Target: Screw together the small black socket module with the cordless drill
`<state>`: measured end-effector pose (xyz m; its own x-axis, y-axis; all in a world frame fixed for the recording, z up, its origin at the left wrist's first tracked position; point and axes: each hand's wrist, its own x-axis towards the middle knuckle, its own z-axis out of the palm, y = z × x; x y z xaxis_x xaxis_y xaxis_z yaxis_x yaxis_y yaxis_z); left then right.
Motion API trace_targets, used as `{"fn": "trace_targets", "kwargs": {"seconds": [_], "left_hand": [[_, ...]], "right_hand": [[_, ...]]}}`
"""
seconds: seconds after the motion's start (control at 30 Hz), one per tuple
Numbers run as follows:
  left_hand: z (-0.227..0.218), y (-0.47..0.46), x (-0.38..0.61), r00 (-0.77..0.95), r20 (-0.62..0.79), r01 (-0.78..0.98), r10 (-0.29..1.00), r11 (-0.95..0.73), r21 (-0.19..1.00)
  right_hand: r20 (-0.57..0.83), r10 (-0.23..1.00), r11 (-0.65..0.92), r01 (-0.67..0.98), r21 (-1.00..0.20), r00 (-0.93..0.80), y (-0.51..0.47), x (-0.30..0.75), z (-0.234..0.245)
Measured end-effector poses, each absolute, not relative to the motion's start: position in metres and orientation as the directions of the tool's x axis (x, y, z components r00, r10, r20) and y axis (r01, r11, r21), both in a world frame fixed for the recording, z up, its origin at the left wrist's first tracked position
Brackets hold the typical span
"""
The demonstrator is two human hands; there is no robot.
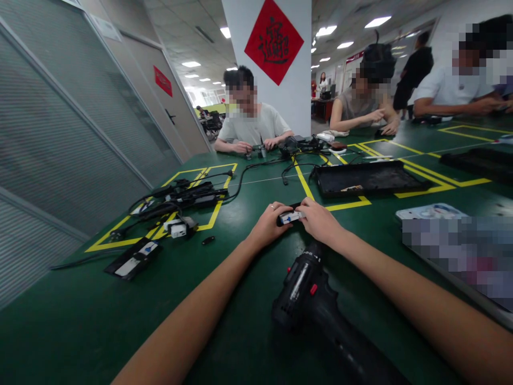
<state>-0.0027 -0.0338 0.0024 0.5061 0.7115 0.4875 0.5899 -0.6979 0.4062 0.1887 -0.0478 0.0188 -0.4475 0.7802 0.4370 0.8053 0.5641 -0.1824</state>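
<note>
We find the small black block (pixel 290 216), with its white-and-blue label, pinched from both ends just beyond the nose of the black cordless power driver (pixel 310 299) lying on the green worktop (pixel 240 214). The left hand (pixel 269 224), a ring on one finger, has its fingers closed on the block's left end. The right hand (pixel 320 220) is closed on the other end, its wrist crossing directly above the driver's nose. We cannot tell whether the block rests on the worktop or is held just clear of it.

The hold is by fingertips alone on a small piece, so we judge that an uneven squeeze or twist from either hand could pop it loose and send it skidding. The right wrist is the other worry: if it sinks, it could bump the driver and roll it into the forearm.

A dropped block could also get mixed up with similar dark parts. A short black loose piece (pixel 207 240) lies left of the driver, with a white plug adapter (pixel 176 229) and a tangle of black cables and power bricks (pixel 188 197) farther left and beyond. Beyond the driver to the right lies a long, shallow black tray (pixel 368 179). Straight across from the driver, a seated person in a pale shirt (pixel 254 128) works with their own hands, well apart.
</note>
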Motion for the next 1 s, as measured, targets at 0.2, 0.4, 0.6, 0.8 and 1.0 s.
{"fn": "trace_targets", "kwargs": {"seconds": [0.2,0.4,0.6,0.8,1.0], "left_hand": [[0.003,-0.031,-0.009,0.453,0.469,0.635,0.758,-0.643,0.428],[0.004,-0.033,-0.027,0.233,0.452,0.754,0.861,-0.453,0.475],[0.008,-0.045,-0.067,-0.072,0.301,0.798,0.951,-0.126,0.589],[0.010,-0.064,-0.102,-0.271,0.251,0.776,0.929,0.056,0.629],[0.013,-0.082,-0.119,-0.342,0.198,0.743,0.919,0.135,0.655]], "right_hand": [[0.518,0.741,0.604,0.762,-0.235,-0.427,-0.060,0.188,0.029],[0.596,0.754,0.558,0.747,-0.362,-0.274,-0.066,0.193,0.032],[0.628,0.762,0.519,0.728,-0.448,-0.157,-0.063,0.195,0.026],[0.617,0.779,0.487,0.731,-0.478,-0.115,-0.060,0.196,0.020],[0.613,0.778,0.498,0.730,-0.468,-0.139,-0.062,0.196,0.021]]}}
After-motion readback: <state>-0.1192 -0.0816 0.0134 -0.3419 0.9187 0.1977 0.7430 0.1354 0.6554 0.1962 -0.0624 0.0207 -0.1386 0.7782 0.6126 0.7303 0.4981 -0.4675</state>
